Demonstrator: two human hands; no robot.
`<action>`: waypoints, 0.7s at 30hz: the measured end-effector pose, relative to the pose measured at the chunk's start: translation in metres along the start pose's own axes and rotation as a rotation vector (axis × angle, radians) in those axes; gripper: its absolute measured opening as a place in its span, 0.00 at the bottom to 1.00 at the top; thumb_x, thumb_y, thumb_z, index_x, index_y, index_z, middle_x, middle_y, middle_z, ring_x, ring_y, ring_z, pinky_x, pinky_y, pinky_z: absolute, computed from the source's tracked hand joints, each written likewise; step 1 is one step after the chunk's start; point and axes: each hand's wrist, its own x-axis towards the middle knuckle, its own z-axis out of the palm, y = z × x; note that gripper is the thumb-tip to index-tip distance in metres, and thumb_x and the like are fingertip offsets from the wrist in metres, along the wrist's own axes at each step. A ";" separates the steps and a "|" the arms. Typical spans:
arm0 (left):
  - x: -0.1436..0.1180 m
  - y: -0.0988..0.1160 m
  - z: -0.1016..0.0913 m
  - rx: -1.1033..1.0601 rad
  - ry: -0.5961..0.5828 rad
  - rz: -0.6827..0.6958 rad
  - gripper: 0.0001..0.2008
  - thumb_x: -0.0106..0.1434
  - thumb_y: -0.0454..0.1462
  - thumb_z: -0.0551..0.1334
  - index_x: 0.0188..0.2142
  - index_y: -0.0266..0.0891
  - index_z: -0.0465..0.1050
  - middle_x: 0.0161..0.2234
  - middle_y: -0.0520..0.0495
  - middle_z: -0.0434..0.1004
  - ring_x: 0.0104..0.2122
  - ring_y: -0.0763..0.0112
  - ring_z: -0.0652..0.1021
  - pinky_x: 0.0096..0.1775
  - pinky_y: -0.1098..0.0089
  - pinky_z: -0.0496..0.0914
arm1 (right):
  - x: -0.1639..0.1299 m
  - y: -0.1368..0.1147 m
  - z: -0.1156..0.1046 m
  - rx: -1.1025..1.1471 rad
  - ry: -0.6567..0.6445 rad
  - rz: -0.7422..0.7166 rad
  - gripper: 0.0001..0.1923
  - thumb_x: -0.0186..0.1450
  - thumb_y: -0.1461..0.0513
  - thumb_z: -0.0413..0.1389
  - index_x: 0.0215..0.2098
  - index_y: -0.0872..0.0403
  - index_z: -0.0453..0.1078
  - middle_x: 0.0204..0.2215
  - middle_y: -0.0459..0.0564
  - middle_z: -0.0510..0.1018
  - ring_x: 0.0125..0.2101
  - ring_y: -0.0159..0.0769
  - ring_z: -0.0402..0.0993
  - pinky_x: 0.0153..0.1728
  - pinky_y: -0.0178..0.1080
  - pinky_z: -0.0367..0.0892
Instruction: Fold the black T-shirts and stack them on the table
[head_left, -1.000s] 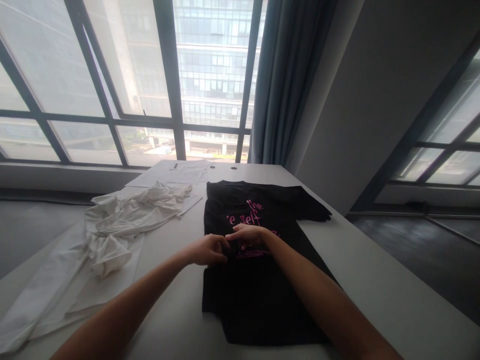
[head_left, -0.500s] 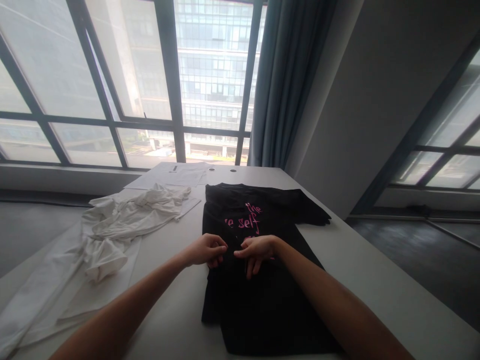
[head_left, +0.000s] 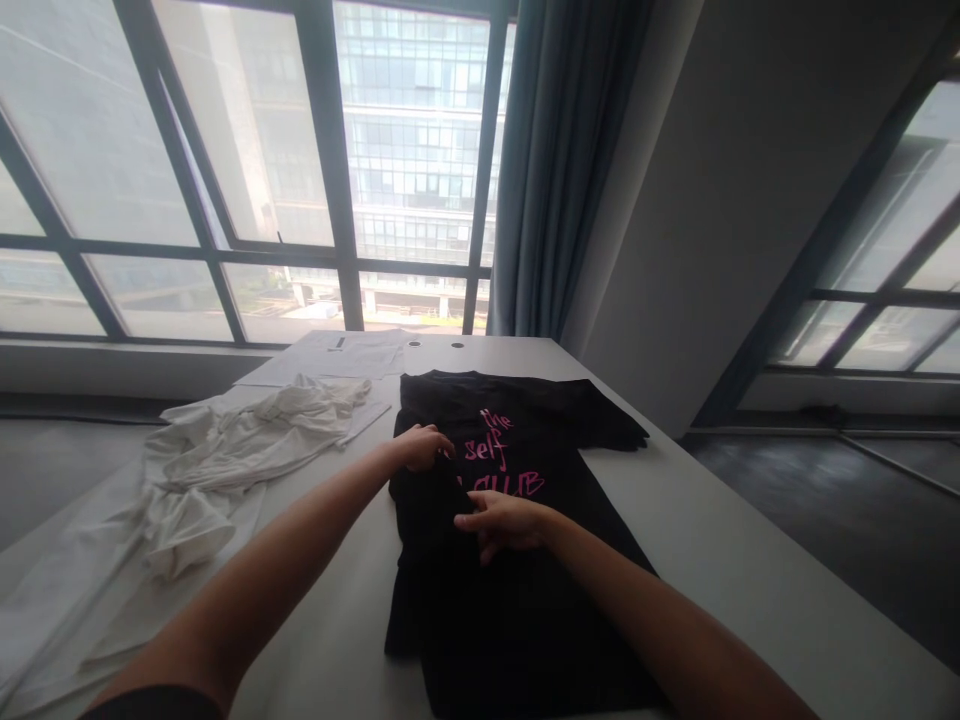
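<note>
A black T-shirt [head_left: 540, 620] with pink lettering lies on the white table, its collar toward the window. The sleeve on its right side is spread out, while the left side is folded inward over the front, covering part of the lettering. My left hand [head_left: 424, 447] is closed on the folded cloth near the shirt's left edge, below the collar. Lower and to the right, my right hand [head_left: 506, 522] pinches the black cloth beneath the lettering between thumb and fingers. Its lower fingers are partly in shadow.
A crumpled white garment [head_left: 195, 480] lies on the left side of the table [head_left: 720, 590], over white sheets. More white sheets [head_left: 322, 358] lie at the far end, near two round holes. Beyond are a window and a blue-grey curtain [head_left: 562, 180].
My left hand has moved up along the shirt's left edge, away from my right hand. More of the lower lettering now shows. The whole view has shifted slightly.
</note>
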 end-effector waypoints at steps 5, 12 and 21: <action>0.012 -0.013 -0.004 0.144 -0.099 0.027 0.28 0.52 0.24 0.60 0.48 0.52 0.78 0.53 0.51 0.77 0.54 0.56 0.71 0.55 0.57 0.61 | -0.001 0.009 0.004 -0.078 -0.107 0.130 0.29 0.46 0.57 0.75 0.40 0.61 0.70 0.33 0.49 0.78 0.26 0.31 0.78 0.25 0.31 0.77; 0.017 -0.019 -0.010 0.214 -0.106 -0.048 0.24 0.49 0.24 0.62 0.43 0.48 0.79 0.52 0.48 0.76 0.54 0.56 0.70 0.54 0.59 0.63 | -0.003 0.015 0.015 -0.086 0.017 0.131 0.23 0.49 0.62 0.73 0.37 0.59 0.69 0.32 0.47 0.78 0.27 0.30 0.77 0.25 0.31 0.77; 0.017 -0.016 -0.023 0.110 -0.093 -0.185 0.24 0.52 0.26 0.63 0.49 0.42 0.76 0.46 0.43 0.79 0.44 0.57 0.78 0.43 0.65 0.72 | -0.021 0.029 0.037 0.013 -0.011 0.037 0.29 0.43 0.61 0.74 0.40 0.57 0.69 0.33 0.45 0.78 0.31 0.31 0.77 0.28 0.31 0.74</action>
